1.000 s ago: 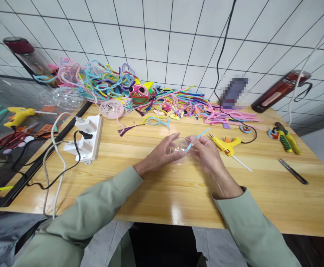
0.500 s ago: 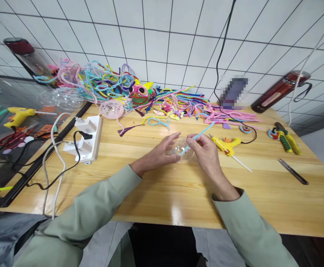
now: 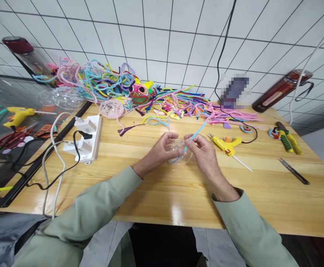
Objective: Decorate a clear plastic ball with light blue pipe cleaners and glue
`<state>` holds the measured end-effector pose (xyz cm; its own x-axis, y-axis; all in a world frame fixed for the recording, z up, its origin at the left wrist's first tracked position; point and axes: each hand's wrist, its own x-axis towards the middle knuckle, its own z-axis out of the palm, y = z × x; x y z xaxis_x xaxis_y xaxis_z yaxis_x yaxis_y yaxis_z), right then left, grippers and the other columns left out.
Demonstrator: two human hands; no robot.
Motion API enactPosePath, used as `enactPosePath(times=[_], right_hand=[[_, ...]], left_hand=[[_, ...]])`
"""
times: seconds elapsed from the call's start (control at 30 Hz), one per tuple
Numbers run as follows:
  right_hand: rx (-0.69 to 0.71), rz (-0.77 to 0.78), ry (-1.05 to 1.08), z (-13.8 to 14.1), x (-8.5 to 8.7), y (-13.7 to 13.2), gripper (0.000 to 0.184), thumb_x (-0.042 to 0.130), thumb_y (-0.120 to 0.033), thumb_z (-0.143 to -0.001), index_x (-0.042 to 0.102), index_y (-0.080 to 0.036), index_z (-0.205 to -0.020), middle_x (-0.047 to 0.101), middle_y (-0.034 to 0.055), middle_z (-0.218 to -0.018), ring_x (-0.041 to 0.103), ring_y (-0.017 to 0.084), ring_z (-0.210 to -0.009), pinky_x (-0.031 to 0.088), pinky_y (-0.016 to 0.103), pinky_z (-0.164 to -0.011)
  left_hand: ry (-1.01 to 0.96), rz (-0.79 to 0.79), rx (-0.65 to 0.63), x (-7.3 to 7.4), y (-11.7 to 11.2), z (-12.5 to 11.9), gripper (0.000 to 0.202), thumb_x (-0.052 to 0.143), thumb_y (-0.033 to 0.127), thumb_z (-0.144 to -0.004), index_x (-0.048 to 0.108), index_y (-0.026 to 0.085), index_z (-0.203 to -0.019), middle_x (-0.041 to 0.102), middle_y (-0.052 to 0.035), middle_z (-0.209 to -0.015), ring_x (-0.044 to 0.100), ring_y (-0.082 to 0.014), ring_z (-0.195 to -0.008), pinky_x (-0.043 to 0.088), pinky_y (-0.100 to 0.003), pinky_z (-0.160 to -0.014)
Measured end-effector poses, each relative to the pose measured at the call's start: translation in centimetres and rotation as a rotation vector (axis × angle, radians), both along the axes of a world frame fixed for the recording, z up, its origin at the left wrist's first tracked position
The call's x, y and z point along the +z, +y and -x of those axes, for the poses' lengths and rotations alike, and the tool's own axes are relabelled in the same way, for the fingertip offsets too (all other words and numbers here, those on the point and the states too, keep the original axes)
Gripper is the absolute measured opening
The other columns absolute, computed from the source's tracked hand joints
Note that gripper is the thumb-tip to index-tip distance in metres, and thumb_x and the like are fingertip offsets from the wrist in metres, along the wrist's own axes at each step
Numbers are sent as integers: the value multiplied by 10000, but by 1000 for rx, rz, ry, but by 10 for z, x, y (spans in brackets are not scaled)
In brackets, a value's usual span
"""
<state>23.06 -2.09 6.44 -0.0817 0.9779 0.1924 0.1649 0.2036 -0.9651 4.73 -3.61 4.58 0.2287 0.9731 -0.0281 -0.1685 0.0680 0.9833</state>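
Observation:
A clear plastic half-ball [image 3: 182,159] sits on the wooden table between my hands. My left hand [image 3: 162,150] curls around its left side, fingers behind and thumb lying across the front toward the middle. Between the thumb and fingers of my right hand [image 3: 205,150] is a light blue pipe cleaner [image 3: 198,130]. One end of that pipe cleaner slants up and away past my fingers; the other runs down to the half-ball, by my left thumb tip. A piece of blue also shows low at the half-ball's left side.
A yellow glue gun [image 3: 226,144] lies just right of my right hand. Farther right are pliers [image 3: 288,137] and a utility knife [image 3: 294,170]. Heaped pipe cleaners [image 3: 95,83] line the wall beside a colourful mask-like piece [image 3: 139,92]. A power strip [image 3: 91,142] with cables stands left.
My right hand has pushed the blue pipe cleaner lower against the half-ball, and more blue shows at its left. My left fingers have closed in, with the thumb nearer the pipe cleaner.

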Motion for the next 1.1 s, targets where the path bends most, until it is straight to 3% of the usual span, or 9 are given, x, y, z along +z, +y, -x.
enactPosePath(times=[0.17,0.33,0.57,0.83,0.97,1.1], right_hand=[[1,88,47,-5,-1,6,346,829,-569,-806,714,-242,-796,772,58,-1144,687,244,-1023,545,383,-913],[1,181,126,-6,-5,9,398,879,-595,-737,771,-239,-879,794,47,-1079,691,244,-1021,527,393,-964],[79,392,287,-5,1,5,567,947,-662,-624,798,-240,-972,809,81,-1153,736,266,-1037,569,389,-893],[96,376,271,-9,3,7,580,911,-698,-659,801,-243,-1001,801,109,-1202,723,308,-1173,593,394,-891],[93,362,248,-7,1,8,519,922,-642,-667,793,-249,-980,807,82,-1109,739,286,-1076,586,414,-910],[85,292,170,-6,-1,7,460,877,-607,-728,781,-243,-991,794,54,-1040,723,249,-980,572,388,-875]], left_hand=[[-36,-40,-58,-2,2,5,745,922,443,-729,581,228,-1356,584,-132,-1480,633,-301,-1293,493,-455,-1121],[-53,-59,-129,-8,5,7,744,927,469,-740,604,220,-1362,645,-130,-1406,644,-315,-1296,495,-479,-1135],[-102,-105,-160,-9,6,7,697,934,433,-759,601,228,-1336,626,-138,-1476,610,-334,-1380,505,-461,-1133],[-115,-44,-176,-5,6,10,681,924,429,-761,566,237,-1307,682,-115,-1377,654,-313,-1292,520,-472,-1091],[-77,-49,-172,-2,4,8,673,912,466,-767,572,243,-1304,666,-112,-1392,645,-316,-1302,509,-469,-1097],[-29,-74,-88,-4,3,3,634,913,500,-758,588,234,-1233,650,-100,-1376,645,-296,-1266,504,-441,-1080]])
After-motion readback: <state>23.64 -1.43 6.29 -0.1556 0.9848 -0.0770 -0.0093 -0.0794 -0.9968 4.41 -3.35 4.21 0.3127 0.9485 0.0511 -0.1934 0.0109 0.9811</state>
